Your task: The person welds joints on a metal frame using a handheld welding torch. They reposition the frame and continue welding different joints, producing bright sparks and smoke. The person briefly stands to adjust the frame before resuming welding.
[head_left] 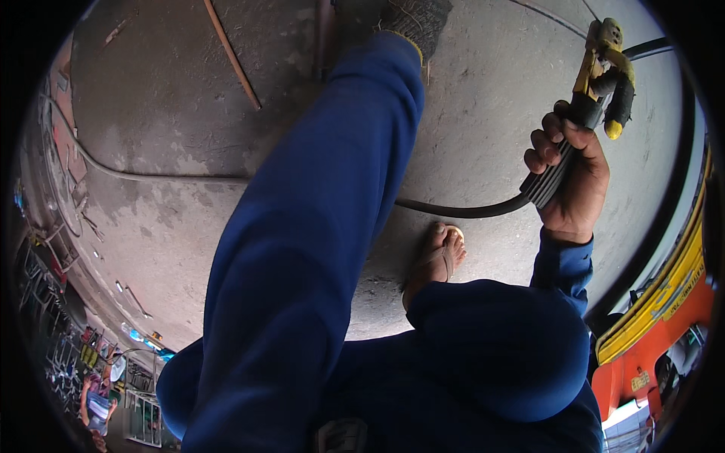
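Observation:
My right hand (574, 170) is wrapped round the ribbed black handle of a welding electrode holder (596, 79) at the upper right. Its worn yellow jaws and lever point away from me. A dark cable (468, 210) runs from the handle's lower end leftward, passing behind my left arm. My left arm, in a blue sleeve, reaches to the top edge. There my left hand (419, 26) wears a dark knitted glove with a yellow-edged cuff. Its fingers are out of sight, so what it may hold cannot be seen. A dark upright bar (325, 38) stands left of the glove.
A thin brown rod (232, 57) lies on the stained concrete floor. A grey cable (151, 178) curves across the left. My sandalled foot (445, 253) is below the welding cable. Yellow and orange equipment (630, 377) borders the right; a person (98, 404) and metal frames are at lower left.

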Available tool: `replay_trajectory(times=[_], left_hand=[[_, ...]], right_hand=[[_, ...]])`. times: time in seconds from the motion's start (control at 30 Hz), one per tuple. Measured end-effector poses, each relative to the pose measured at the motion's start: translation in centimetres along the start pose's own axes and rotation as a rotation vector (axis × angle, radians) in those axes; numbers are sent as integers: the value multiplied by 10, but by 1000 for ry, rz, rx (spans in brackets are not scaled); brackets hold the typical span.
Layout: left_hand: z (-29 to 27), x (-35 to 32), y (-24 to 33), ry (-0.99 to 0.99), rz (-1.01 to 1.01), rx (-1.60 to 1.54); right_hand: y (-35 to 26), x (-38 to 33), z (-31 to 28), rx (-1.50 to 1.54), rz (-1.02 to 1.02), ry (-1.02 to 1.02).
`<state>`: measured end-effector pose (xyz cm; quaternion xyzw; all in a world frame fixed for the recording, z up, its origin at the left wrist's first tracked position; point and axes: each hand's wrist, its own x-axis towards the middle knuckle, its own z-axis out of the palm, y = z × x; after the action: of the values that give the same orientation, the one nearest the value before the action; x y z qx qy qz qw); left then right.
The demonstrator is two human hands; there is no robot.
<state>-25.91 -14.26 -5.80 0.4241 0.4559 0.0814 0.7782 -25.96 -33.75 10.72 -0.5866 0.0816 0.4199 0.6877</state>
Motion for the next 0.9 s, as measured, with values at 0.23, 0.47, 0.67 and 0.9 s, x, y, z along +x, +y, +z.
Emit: replay_trajectory(times=[0.23,0.47,0.67,0.9], left_hand=[[31,11,-11,34,129,-45],[24,10,-12,32,231,-162],[24,2,-8,69,205,-157],[3,0,5,6,235,-157]], right_hand=[[-3,-53,-43,54,-30,104],[-1,-41,-52,167,-51,147],[8,-42,-45,-42,-86,48],[22,-44,-38,-129,-130,-38]])
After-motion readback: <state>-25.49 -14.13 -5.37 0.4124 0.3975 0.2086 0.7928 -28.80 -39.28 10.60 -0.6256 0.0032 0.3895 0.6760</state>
